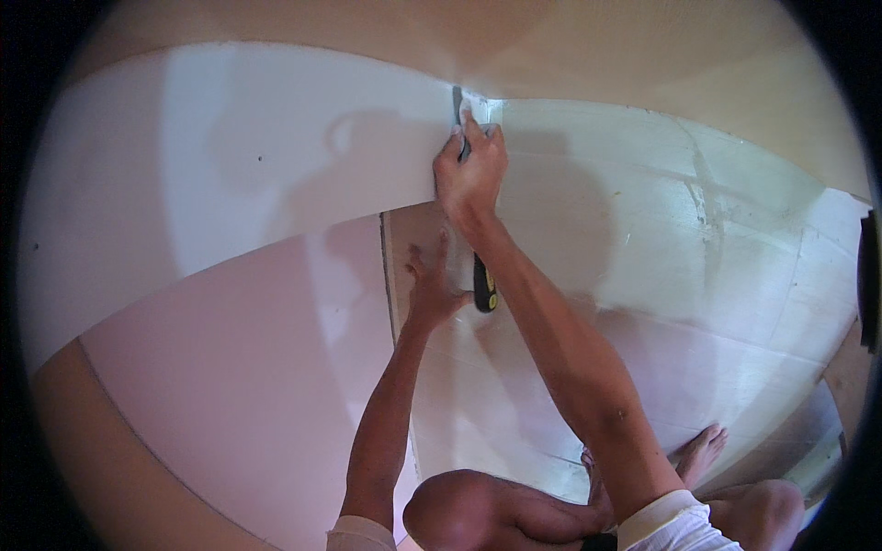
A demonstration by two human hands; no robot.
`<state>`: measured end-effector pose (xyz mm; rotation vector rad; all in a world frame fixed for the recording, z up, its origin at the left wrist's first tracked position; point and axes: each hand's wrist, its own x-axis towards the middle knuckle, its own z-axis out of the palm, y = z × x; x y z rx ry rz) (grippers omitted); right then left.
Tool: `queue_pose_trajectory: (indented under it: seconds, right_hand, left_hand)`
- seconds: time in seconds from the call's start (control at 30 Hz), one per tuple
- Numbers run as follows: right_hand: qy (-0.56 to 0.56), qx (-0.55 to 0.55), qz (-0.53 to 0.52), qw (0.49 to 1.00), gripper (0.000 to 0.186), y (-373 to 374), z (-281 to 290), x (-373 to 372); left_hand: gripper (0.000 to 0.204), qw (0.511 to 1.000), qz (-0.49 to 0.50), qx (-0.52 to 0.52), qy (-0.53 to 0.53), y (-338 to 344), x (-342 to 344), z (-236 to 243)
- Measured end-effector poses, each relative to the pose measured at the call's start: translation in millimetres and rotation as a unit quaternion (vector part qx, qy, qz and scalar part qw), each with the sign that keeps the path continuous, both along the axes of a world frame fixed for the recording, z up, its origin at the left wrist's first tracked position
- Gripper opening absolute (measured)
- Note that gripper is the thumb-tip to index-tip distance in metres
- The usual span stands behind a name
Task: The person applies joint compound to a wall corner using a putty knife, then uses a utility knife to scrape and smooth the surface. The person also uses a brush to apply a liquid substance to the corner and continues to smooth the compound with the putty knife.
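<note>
Holding both forearms up from the lower edge, sleeves [675,525] showing white at the elbows. Clamping the right grip [471,170] on a slim grey tool [457,103], with fingers folded around the middle of it and the index finger pointing along it to the inner corner. Setting the tool upright there, just where the white panel [230,174], the pale green board [661,230] and the beige surface [588,46] above are meeting. Not making out its full shape behind the fingers.

Placing the left grip [435,292] lower down, in front of the brown strip [400,243] between the pink panel [266,367] and the green board, with fingers spread apart and thumb reaching out to the right. Having a black-and-yellow handle [484,289] right by that thumb, hanging below the right wrist, upper end hidden behind the right forearm. Not being able to tell whether clamping it with the left grip or merely touching it.

Seeing the white panel running as a curved band over the pink one, bearing small dark dots and broad shadows. Sitting low, knees [459,510] bent at the bottom, with a bare foot [704,450] resting further right. Catching a dark object [868,280] at the right rim, too cut off for naming.
</note>
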<state>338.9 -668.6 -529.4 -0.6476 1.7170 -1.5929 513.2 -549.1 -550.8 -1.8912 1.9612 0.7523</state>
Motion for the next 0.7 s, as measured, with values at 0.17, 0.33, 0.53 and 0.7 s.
queue_pose_trajectory:
  seconds: [0.17, 0.33, 0.53, 0.7]
  right_hand:
    - [-0.009, 0.06, -0.008, 0.998, 0.043, 2.0, -10.2, 3.5]
    - [-0.064, 0.111, -0.025, 0.991, 0.042, -9.1, -17.8, 3.0]
    - [-0.087, 0.108, -0.013, 0.99, 0.043, -7.8, -20.3, 2.6]
    - [-0.124, 0.157, -0.029, 0.979, 0.045, -14.5, -32.2, -0.7]
  left_hand:
    - [0.129, 1.0, -0.008, -0.007, -0.022, 1.0, 0.6, 2.3]
    - [0.125, 0.999, 0.031, 0.025, -0.025, -1.7, -4.2, 3.3]
    - [0.125, 0.998, -0.046, -0.018, -0.024, 4.9, 9.9, -7.1]
    - [0.126, 0.998, -0.063, -0.012, -0.008, 0.1, 11.8, -9.2]
